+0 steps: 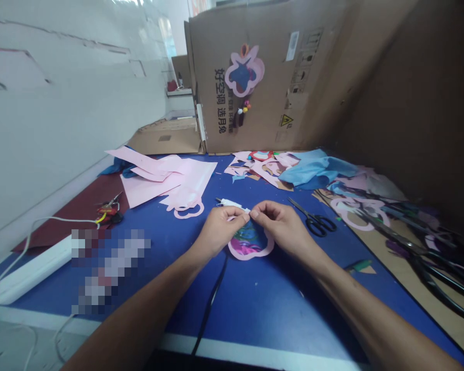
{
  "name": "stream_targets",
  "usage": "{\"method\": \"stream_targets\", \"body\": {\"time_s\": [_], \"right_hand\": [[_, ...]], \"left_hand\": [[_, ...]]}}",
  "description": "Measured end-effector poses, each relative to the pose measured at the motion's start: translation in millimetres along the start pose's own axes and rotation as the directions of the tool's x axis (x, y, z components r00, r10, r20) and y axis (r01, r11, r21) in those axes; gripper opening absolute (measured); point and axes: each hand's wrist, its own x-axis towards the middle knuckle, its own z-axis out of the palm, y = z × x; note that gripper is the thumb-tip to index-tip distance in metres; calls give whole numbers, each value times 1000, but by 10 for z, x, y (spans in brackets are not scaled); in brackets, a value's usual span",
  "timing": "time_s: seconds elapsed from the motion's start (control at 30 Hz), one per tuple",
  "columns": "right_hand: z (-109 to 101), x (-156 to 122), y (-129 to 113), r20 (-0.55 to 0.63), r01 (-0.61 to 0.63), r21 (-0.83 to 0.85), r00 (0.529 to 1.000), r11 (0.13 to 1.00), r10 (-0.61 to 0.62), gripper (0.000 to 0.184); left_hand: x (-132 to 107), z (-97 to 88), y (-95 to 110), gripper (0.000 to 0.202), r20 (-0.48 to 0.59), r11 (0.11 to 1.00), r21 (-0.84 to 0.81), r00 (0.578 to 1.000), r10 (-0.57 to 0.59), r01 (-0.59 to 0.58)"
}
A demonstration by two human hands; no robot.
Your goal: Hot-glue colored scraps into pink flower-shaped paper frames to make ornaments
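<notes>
My left hand and my right hand meet over the blue table. Both pinch the top edge of a pink scalloped frame with blue and magenta sheet inside it. Fingers cover much of its upper part. A small white bit shows between the fingertips, too small to name. Just behind my left hand lies a white tool with a dark tip, partly hidden by the fingers. A black cord runs from under the frame to the table's front edge. To the right of my right hand lie black-handled scissors.
Pink paper sheets and a pink cut-out ring lie back left. Paper scraps and blue cloth lie back right. Large shears rest at right. A white power strip is left. A cardboard box stands behind.
</notes>
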Motion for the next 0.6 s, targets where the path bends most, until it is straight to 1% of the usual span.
{"method": "stream_targets", "body": {"time_s": [0.07, 0.17, 0.23, 0.37, 0.5, 0.6], "right_hand": [[2, -1, -6, -15, -2, 7, 1000, 1000, 2, 52], [2, -2, -12, 0, -11, 31, 1000, 999, 11, 53], [0, -1, -7, 5, -7, 43, 1000, 999, 7, 54], [-5, 4, 21, -38, -6, 49, 999, 999, 8, 56], [-1, 5, 45, -26, -30, 72, 999, 997, 32, 58], [-4, 8, 52, -59, -25, 46, 998, 999, 28, 59]], "left_hand": [[0, 3, -9, 30, -2, 1000, -13, 1000, -7, 7], [1, -3, -14, 31, -13, 1000, -24, 1000, -14, 14], [3, -10, -12, 34, -10, 998, -59, 999, -36, 36], [16, -25, -12, 40, 12, 985, -150, 996, -86, 87], [23, -32, -15, 40, -13, 976, -194, 995, -100, 95], [21, -30, -11, 41, 1, 968, -231, 994, -106, 104]]}}
